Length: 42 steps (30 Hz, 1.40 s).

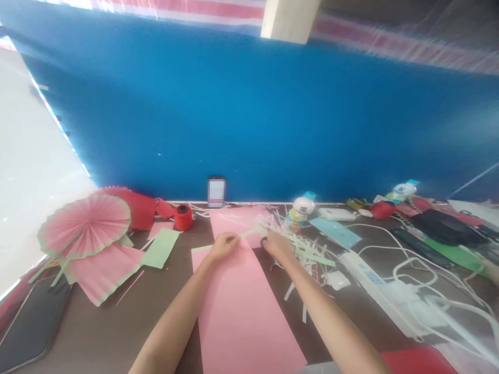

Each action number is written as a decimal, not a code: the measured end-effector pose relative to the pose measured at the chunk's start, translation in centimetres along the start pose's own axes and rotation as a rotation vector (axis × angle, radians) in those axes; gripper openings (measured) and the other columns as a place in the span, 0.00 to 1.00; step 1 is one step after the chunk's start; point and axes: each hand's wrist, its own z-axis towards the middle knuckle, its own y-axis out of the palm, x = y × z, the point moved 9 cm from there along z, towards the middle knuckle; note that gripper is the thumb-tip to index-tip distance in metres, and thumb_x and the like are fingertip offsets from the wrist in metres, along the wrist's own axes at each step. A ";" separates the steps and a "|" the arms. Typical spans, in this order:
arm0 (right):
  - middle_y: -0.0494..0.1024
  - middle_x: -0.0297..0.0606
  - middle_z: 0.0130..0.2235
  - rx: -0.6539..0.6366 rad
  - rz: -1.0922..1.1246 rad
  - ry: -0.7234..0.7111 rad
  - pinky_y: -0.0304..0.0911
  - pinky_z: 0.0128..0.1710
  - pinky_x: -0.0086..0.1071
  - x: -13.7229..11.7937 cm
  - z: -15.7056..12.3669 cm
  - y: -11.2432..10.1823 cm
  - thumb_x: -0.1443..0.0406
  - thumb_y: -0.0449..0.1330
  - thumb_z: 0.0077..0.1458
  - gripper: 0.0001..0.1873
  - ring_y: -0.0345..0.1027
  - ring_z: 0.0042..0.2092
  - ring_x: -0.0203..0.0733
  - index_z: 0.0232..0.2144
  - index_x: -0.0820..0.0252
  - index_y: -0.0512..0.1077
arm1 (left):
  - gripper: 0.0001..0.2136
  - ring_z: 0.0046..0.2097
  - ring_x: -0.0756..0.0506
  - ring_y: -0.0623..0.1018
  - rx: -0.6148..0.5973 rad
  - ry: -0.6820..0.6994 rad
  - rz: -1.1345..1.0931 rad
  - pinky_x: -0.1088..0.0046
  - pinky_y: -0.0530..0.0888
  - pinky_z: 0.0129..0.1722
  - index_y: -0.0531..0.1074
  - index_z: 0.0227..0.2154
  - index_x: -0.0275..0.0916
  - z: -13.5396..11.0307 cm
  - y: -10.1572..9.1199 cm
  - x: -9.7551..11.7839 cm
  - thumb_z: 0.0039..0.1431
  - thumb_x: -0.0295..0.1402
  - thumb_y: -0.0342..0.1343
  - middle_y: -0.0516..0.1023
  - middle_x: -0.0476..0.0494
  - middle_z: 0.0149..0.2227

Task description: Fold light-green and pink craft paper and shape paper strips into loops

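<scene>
A long sheet of pink paper (237, 306) lies in front of me, with a pale green edge at its far left corner. My left hand (224, 246) is closed at the far end of this sheet, fingertips pinched on the paper. Just to the right, my right hand (277, 245) is closed around what look like scissors (264, 241); only a dark handle loop shows and the blades are blurred. Between the hands runs a pale thin strip. Another pink sheet (230, 221) lies beyond them. Cut paper strips (312, 254) are heaped beside my right hand.
On the left are a pink pleated paper fan (88, 226), green paper (160, 248), a red tape roll (183, 217) and a dark phone (35, 317). A phone (217, 192) leans on the blue partition (234, 114). Right: a bottle (303, 208), a power strip (382, 291), cables.
</scene>
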 end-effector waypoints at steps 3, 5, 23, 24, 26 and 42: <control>0.75 0.48 0.36 -0.085 -0.197 0.017 0.60 0.34 0.33 -0.3 0.4 0.7 0.69 0.51 0.46 0.13 0.69 0.39 0.49 0.35 0.64 0.71 | 0.13 0.32 0.47 0.72 0.019 0.010 0.007 0.75 0.67 0.32 0.71 0.25 0.34 0.1 -0.2 0.1 0.54 0.37 0.47 0.74 0.46 0.28; 0.75 0.50 0.37 -0.084 -0.203 0.012 0.60 0.34 0.34 -0.7 0.3 0.8 0.69 0.50 0.47 0.13 0.69 0.40 0.50 0.35 0.65 0.71 | 0.13 0.33 0.47 0.72 0.070 0.037 0.055 0.74 0.67 0.32 0.72 0.26 0.35 0.0 -0.5 0.4 0.54 0.37 0.46 0.75 0.45 0.29; 0.67 0.31 0.22 -0.400 1.329 0.017 0.41 0.15 0.20 1.3 -1.4 0.3 0.65 0.62 0.38 0.09 0.52 0.20 0.26 0.24 0.62 0.66 | 0.12 0.29 0.49 0.72 0.185 -0.028 -0.200 0.75 0.67 0.29 0.71 0.25 0.35 0.0 -1.5 0.2 0.52 0.37 0.49 0.73 0.45 0.27; 0.69 0.33 0.25 -0.401 1.346 -0.007 0.43 0.16 0.20 1.0 -1.7 0.3 0.63 0.62 0.39 0.10 0.53 0.21 0.26 0.25 0.61 0.66 | 0.12 0.28 0.49 0.71 0.165 -0.044 -0.224 0.76 0.66 0.27 0.71 0.24 0.34 0.0 -1.2 0.2 0.52 0.38 0.49 0.73 0.46 0.26; 0.71 0.36 0.28 -0.376 1.296 -0.053 0.48 0.18 0.22 0.8 -2.2 0.2 0.59 0.60 0.42 0.12 0.56 0.22 0.28 0.27 0.61 0.67 | 0.12 0.27 0.49 0.71 0.146 -0.061 -0.252 0.76 0.66 0.27 0.71 0.24 0.34 -0.2 -1.0 0.2 0.51 0.38 0.50 0.72 0.46 0.25; 0.60 0.62 0.53 0.495 -0.439 -0.600 0.51 0.47 0.49 -1.2 -2.7 -1.7 0.68 0.44 0.55 0.15 0.50 0.56 0.59 0.34 0.72 0.68 | 0.12 0.30 0.49 0.71 0.179 -0.026 -0.218 0.75 0.66 0.31 0.71 0.23 0.35 0.0 -1.5 0.2 0.51 0.37 0.50 0.72 0.46 0.26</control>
